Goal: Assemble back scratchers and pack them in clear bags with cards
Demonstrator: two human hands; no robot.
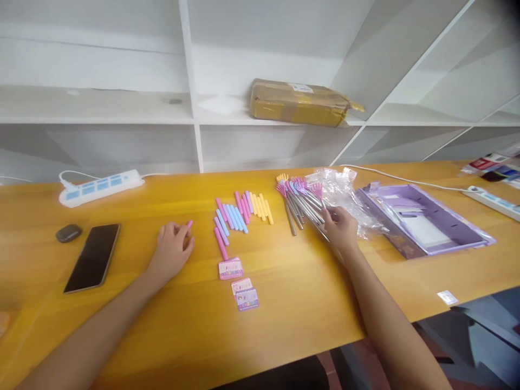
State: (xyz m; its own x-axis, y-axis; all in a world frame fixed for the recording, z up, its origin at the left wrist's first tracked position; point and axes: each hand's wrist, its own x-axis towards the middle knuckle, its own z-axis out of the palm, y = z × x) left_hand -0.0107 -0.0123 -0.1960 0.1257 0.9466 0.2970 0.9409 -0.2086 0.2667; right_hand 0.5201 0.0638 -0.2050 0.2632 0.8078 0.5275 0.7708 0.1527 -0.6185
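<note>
My left hand [170, 250] rests on the table, its fingers closed around a short pink tube [189, 223] whose end pokes out. On the right, my right hand [342, 230] pinches the metal rod of a back scratcher with a pink hand-shaped head [317, 190]. Beside it lies a pile of similar back scratchers [300, 201] with steel rods and yellow, pink, purple and blue heads. Between my hands, several coloured tubes, among them a yellow tube [269, 212], a blue tube [222, 223] and a pink tube [221, 244], lie in loose rows.
Small printed cards [247, 299] lie near the front. A phone [92, 259], a dark case [69, 233] and a power strip [101, 188] are at left. Crumpled plastic [341, 187] and a purple box [459, 238] sit at right. A taped parcel [300, 105] stands on the shelf.
</note>
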